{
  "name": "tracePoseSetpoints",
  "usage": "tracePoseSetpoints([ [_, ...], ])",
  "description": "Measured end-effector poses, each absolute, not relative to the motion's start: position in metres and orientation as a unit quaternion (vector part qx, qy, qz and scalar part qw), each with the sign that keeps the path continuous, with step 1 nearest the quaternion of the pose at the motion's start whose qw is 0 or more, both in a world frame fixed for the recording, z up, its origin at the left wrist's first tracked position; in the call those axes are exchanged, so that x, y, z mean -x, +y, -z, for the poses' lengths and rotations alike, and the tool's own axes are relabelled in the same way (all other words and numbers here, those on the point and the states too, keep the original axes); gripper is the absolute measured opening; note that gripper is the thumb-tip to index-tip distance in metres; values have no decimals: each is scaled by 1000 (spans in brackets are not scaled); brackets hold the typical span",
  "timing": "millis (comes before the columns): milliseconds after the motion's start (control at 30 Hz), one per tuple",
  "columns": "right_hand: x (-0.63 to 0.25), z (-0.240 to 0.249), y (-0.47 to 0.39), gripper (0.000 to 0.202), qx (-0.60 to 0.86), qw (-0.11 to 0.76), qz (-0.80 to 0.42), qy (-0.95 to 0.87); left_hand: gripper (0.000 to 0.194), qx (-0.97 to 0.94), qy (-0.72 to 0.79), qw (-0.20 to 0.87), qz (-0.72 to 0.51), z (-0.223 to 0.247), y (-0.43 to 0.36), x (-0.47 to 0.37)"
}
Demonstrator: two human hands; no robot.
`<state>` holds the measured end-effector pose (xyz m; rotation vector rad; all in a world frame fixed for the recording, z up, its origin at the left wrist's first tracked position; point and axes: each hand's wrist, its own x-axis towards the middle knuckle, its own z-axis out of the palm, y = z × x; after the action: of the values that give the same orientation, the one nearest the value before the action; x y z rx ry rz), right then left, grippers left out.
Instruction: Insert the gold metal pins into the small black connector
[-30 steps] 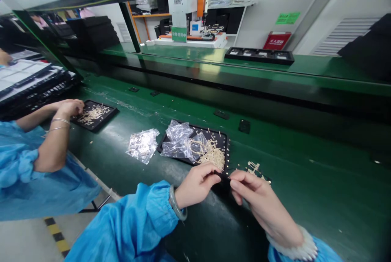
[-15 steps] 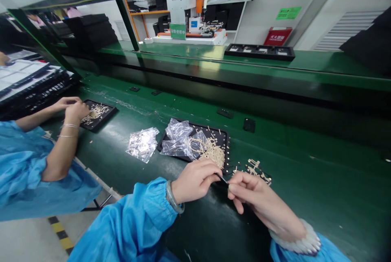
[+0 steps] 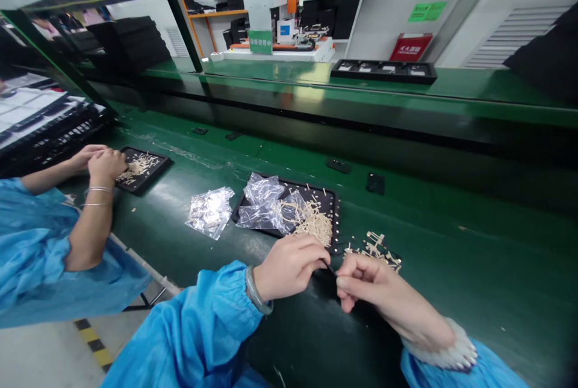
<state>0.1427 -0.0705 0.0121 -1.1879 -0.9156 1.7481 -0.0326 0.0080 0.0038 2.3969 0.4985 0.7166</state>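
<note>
My left hand [image 3: 289, 264] and my right hand [image 3: 368, 282] meet fingertip to fingertip over the near edge of the green belt, pinching a small dark thin part [image 3: 329, 268] between them. Just beyond lies a black tray [image 3: 332, 204] with a heap of small tan pieces [image 3: 316, 226] and crumpled clear bags [image 3: 266, 204]. To the right of my hands sits a small pile of tan frame scraps [image 3: 374, 249] on the belt. I wear blue sleeves and a green bangle on the left wrist.
Another clear bag [image 3: 210, 211] lies left of the tray. A co-worker's hands [image 3: 102, 162] work over a second black tray [image 3: 142, 168] at the left. Small black parts [image 3: 374, 183] lie on the belt. A long black tray [image 3: 383, 71] rests on the raised shelf.
My hands have stayed together on the small part, shifting slightly nearer and lower. The co-worker's hands moved closer together at their tray.
</note>
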Motion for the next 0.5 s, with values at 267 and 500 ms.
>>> tracePoseSetpoints([
  [267,-144,-14,-71,27,490,395,-681,-374,22,-918,183,244,-254,-4,7,33],
  [500,-137,-12,-70,31,513,424,-655,-357,27,-923,192,152,-297,2,11,36],
])
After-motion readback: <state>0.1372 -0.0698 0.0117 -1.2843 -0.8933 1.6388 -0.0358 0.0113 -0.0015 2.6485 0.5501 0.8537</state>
